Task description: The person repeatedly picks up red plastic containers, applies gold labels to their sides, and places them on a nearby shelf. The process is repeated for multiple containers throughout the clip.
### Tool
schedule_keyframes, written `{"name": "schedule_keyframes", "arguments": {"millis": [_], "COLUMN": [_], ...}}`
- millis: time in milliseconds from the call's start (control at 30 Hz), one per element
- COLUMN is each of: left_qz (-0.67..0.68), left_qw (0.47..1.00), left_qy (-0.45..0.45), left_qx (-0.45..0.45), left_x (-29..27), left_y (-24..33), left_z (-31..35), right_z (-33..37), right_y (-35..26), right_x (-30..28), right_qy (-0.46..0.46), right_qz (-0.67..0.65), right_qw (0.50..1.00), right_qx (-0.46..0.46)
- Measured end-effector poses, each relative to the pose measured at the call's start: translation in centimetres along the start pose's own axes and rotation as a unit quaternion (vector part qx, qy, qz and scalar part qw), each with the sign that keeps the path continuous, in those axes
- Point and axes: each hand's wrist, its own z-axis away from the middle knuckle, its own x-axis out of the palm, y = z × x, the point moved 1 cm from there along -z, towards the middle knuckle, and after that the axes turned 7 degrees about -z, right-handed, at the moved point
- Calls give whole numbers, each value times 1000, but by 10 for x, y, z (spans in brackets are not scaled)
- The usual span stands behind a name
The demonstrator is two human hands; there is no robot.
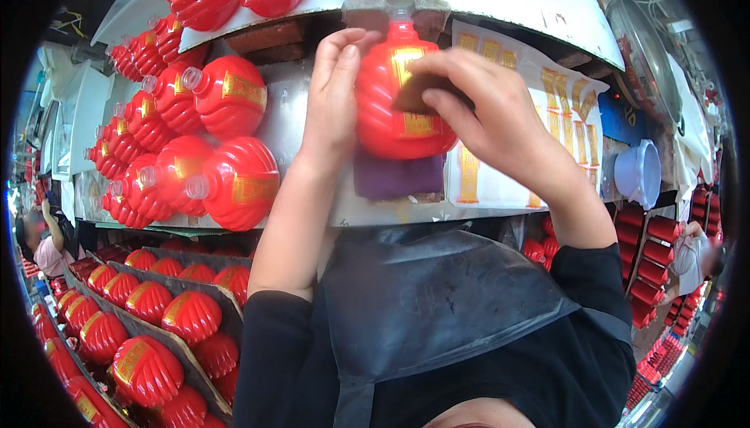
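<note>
A glossy red bottle [377, 115] with swirled ridges and a gold label lies in front of me, its clear neck pointing away into a notched grey block [432, 15]. My left hand [337, 88] grips its left side, fingers curled toward the neck. In my right hand [500, 107] is a dark brown flat pad [426, 93], pinched between thumb and fingers and pressed on the label. Beneath the bottle's near end is a folded purple cloth [397, 178]. On the right, a white backing sheet [500, 182] carries several gold label strips.
Rows of red bottles [234, 100] lie on the bench to the left; others stand on a white shelf [562, 17] at the far side. Below left, racks hold more bottles [148, 369]. A pale blue tub [637, 174] sits at right. Other people are at both edges.
</note>
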Motion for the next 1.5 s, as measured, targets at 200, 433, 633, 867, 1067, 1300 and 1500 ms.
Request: {"name": "schedule_keyframes", "arguments": {"millis": [200, 433, 633, 867, 1067, 1300, 1500], "left_qz": [71, 32, -88, -227, -276, -67, -119], "left_qw": [987, 991, 984, 961, 943, 986, 984], "left_qy": [-98, -110, -157, -153, -178, -139, -125], "left_qx": [-103, -67, -7, 37, 58, -60, -42], "left_x": [0, 0, 5, 14, 18, 15, 17], "left_y": [5, 16, 32, 46, 50, 48, 54], "left_z": [-19, -6, 3, 3, -1, -15, -5], "right_z": [-64, -58, -48, -22, -11, 28, 62], "right_y": [44, 36, 26, 9, 17, 4, -11], "right_x": [-1, -18, -20, -29, -17, -3, 8], "right_qy": [-13, -60, -26, 30, 96, 136, 86], "right_qz": [80, -35, 46, -30, 10, 60, -88], "right_qw": [997, 997, 998, 999, 995, 981, 988], "right_qx": [-11, 16, -34, -32, -15, -125, -92]}}
